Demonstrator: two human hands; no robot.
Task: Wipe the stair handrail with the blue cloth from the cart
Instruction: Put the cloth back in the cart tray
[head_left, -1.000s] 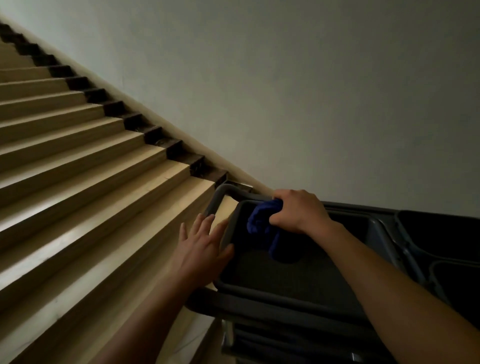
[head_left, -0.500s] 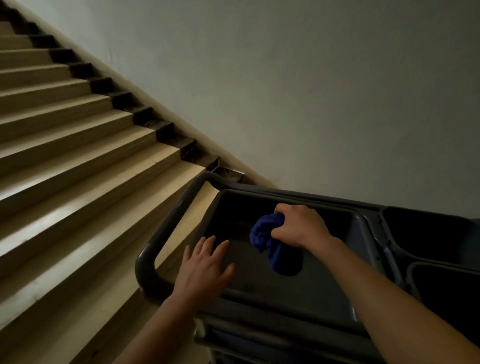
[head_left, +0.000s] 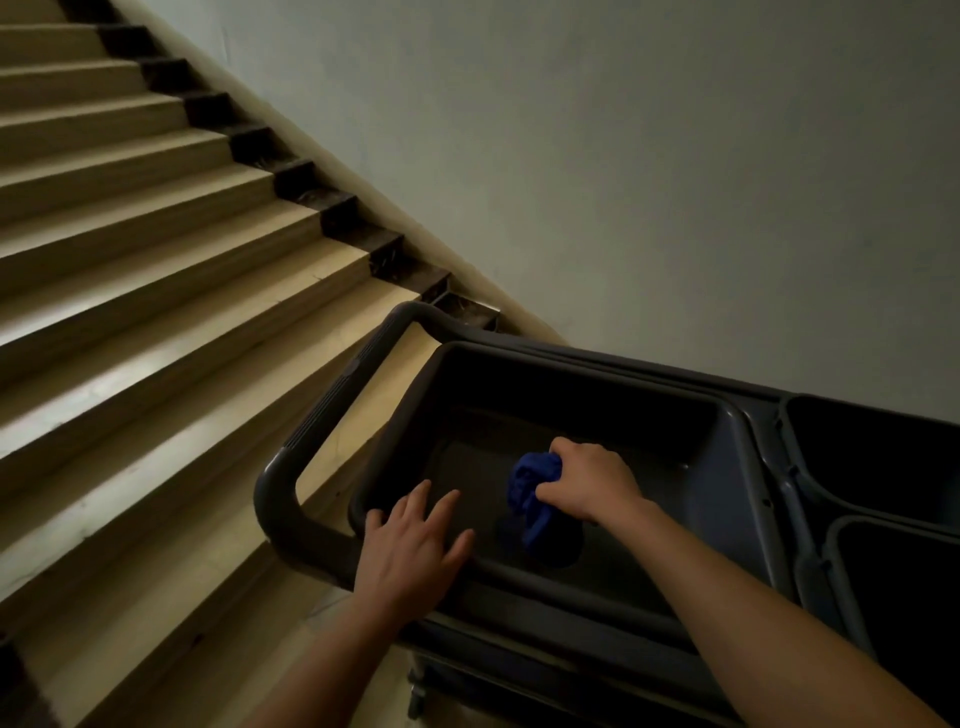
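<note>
Right hand (head_left: 589, 486) had its fingers curled tight round the bunched blue cloth (head_left: 530, 491), inside the top tray (head_left: 597, 400) of the grey cart (head_left: 769, 467). Cloth hung down from the fist; too dim to tell if its lower end touched the tray floor. Left hand (head_left: 410, 545) lay flat, fingers straight and spread, holding nothing, on the tray's near rim. Cart handle (head_left: 322, 410) looped out to the left, over the stairs (head_left: 156, 260). Two dark buckets (head_left: 883, 452) sat right of the tray. Plain wall (head_left: 623, 156) behind.
</note>
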